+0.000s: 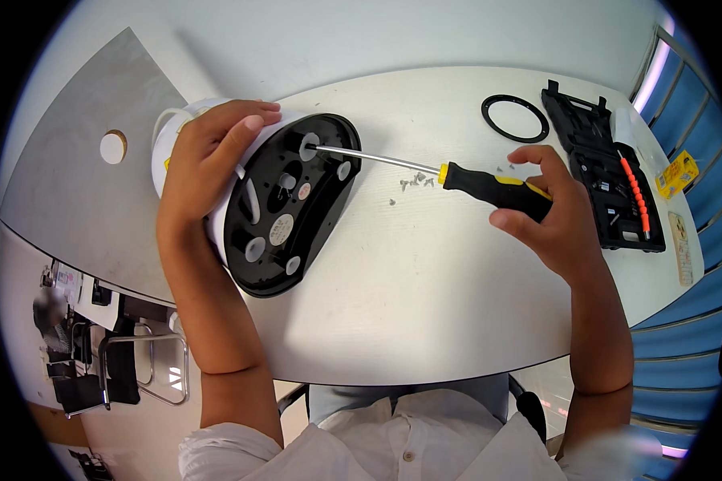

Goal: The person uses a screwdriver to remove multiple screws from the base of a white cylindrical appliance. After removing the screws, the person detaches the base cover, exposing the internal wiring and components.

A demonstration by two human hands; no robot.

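A white appliance (215, 218) lies tipped on its side, its black base (297, 212) facing me. On that base are several translucent suction-cup feet, two round labels and a curved slot. My left hand (208, 156) rests over the white housing and steadies it, fingers bent around its top. My right hand (557, 212) holds a screwdriver (489, 189) by the end of its black and yellow handle, thumb and index finger held loosely away from the grip. The metal shaft points left, with its tip in the upper suction-cup foot (308, 145).
Several small screws (413, 182) lie loose mid-table. Farther right are a black ring (515, 118), an open black tool case (610, 184) with a red flexible shaft (635, 196), and a yellow box (677, 174). A grey table (80, 192) adjoins at left, bearing a round white disc (113, 147).
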